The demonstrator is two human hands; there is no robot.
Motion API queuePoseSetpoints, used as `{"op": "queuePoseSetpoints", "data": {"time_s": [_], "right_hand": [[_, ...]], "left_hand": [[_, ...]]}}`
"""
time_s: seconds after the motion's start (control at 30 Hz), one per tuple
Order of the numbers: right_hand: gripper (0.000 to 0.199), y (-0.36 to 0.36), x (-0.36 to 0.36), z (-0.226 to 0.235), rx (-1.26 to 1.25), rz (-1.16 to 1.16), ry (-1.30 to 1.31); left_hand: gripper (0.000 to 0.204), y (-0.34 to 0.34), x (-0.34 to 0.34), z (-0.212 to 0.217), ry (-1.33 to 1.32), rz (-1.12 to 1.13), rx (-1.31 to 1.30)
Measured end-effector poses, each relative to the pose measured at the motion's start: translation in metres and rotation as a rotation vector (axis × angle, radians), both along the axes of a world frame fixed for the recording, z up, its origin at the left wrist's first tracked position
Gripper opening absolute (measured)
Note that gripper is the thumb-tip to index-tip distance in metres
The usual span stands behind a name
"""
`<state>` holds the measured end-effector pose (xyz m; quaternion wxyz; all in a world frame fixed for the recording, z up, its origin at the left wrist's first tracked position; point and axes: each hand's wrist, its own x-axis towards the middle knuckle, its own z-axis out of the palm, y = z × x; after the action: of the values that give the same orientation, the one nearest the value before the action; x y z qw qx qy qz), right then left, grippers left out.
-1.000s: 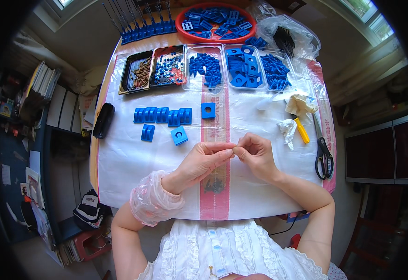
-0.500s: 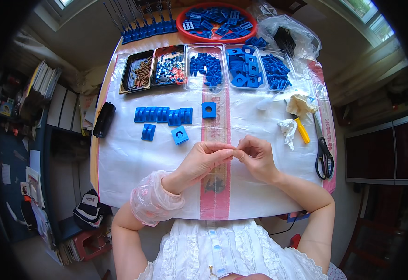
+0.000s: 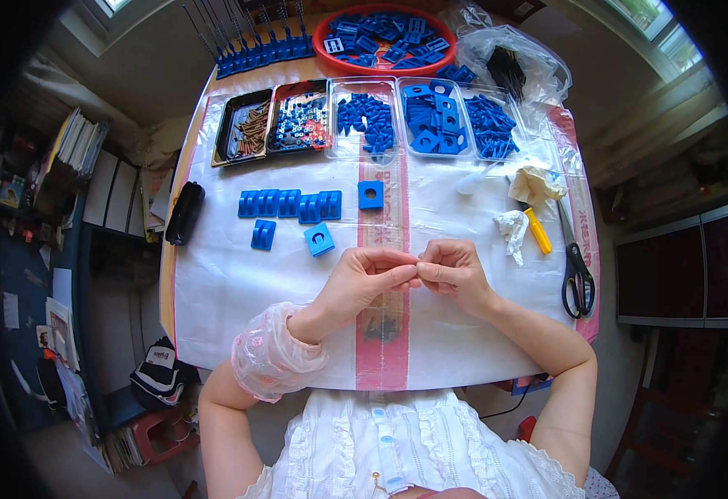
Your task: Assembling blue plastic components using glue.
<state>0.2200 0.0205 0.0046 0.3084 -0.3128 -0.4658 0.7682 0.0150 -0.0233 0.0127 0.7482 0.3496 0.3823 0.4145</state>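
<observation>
My left hand (image 3: 366, 283) and my right hand (image 3: 454, 273) meet fingertip to fingertip above the striped table cover. Both are closed in a pinch; whatever lies between them is too small or too hidden to name. Just beyond my left hand lies a square blue plastic piece with a round recess (image 3: 319, 240). Farther off is a second blue square with a hole (image 3: 371, 195). To the left, several ridged blue blocks (image 3: 289, 204) form a row, and one more ridged block (image 3: 263, 234) sits in front of it.
Across the back stand a black tray of screws (image 3: 245, 126), a tray of small nuts (image 3: 300, 116) and clear boxes of blue parts (image 3: 435, 119). Behind them is a red basin (image 3: 321, 51). Black scissors (image 3: 578, 283), a yellow-handled tool (image 3: 539, 232) and crumpled tissue (image 3: 513, 235) lie right; a black case (image 3: 186, 214) left.
The fingers of my right hand have shifted slightly and curled in at the pinch. My left hand stays nearly in place, and the parts on the table have not moved.
</observation>
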Motion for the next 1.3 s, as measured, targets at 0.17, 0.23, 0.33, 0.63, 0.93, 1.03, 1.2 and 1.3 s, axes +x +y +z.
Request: {"op": "queuePoseSetpoints", "data": {"time_s": [0.17, 0.23, 0.33, 0.63, 0.93, 1.03, 1.2, 1.3], "right_hand": [[0.02, 0.003, 0.005, 0.0, -0.004, 0.09, -0.004], [0.019, 0.003, 0.005, 0.003, 0.004, 0.118, -0.014], [0.019, 0.003, 0.007, 0.003, 0.002, 0.152, -0.002], [0.018, 0.004, 0.007, 0.001, -0.016, 0.143, -0.006], [0.015, 0.003, 0.006, 0.0, 0.016, 0.134, -0.008], [0.015, 0.002, 0.004, 0.009, 0.008, 0.156, -0.031], [0.015, 0.003, 0.005, 0.006, -0.016, 0.144, -0.006], [0.015, 0.003, 0.006, 0.002, -0.007, 0.131, 0.013]], "left_hand": [[0.014, -0.001, 0.003, -0.007, 0.059, 0.037, 0.247], [0.014, 0.0, 0.002, -0.01, 0.045, 0.014, 0.254], [0.014, -0.001, 0.004, -0.012, 0.03, 0.015, 0.249], [0.013, -0.002, 0.006, -0.011, 0.036, 0.039, 0.206], [0.014, -0.004, 0.001, 0.01, 0.184, -0.012, 0.311], [0.015, -0.003, 0.001, 0.004, 0.183, -0.022, 0.314], [0.016, -0.002, -0.001, 0.003, 0.126, -0.031, 0.294], [0.016, -0.002, -0.001, 0.004, 0.134, -0.035, 0.32]]}}
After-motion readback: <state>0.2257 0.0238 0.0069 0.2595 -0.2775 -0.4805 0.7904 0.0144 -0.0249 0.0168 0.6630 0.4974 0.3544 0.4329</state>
